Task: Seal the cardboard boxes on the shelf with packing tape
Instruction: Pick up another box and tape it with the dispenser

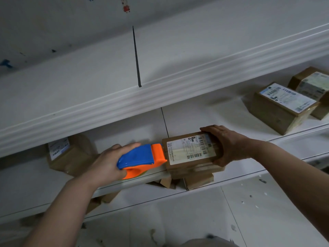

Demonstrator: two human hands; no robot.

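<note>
A small cardboard box with a white shipping label lies at the front edge of the white shelf. My right hand grips its right end, fingers over the top. My left hand holds a blue and orange tape dispenser. The dispenser's orange nose touches the box's left end. A roll of tape shows only as a thin edge under the dispenser.
A labelled cardboard box sits at the back left of the same shelf. Two more labelled boxes stand at the right. Cardboard boxes lie on the shelf below. A thick white shelf board overhangs above.
</note>
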